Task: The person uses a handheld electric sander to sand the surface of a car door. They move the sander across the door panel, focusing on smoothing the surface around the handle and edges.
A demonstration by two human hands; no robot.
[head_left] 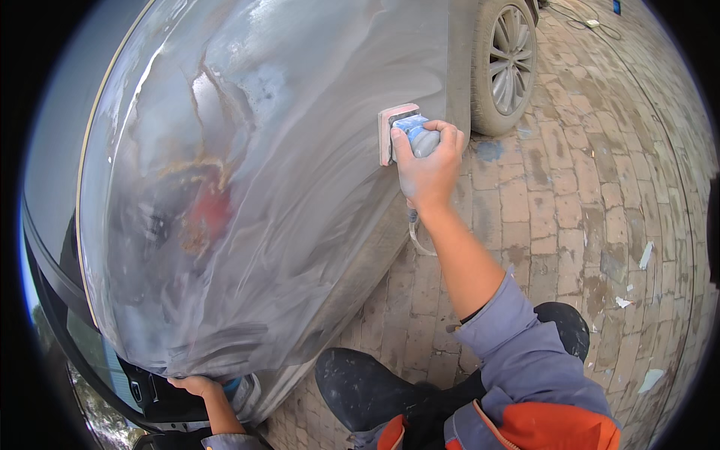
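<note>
My right hand is closed around the blue-and-grey body of a power sander. The sander's rectangular pad lies against the lower part of a grey car door panel, toward the wheel end. A hose or cord hangs from the tool below my wrist. At the door's lower left edge in the view, my left hand grips the rim, its fingers partly hidden there. The door surface is dull and dusty, with swirling scuff marks, cracks, and a reddish-brown patch.
A car wheel with silver spokes stands just beyond the sander. Brick paving runs along the right, with pale scraps lying on it. My dark boots are close to the car's sill. A cable lies at the far right.
</note>
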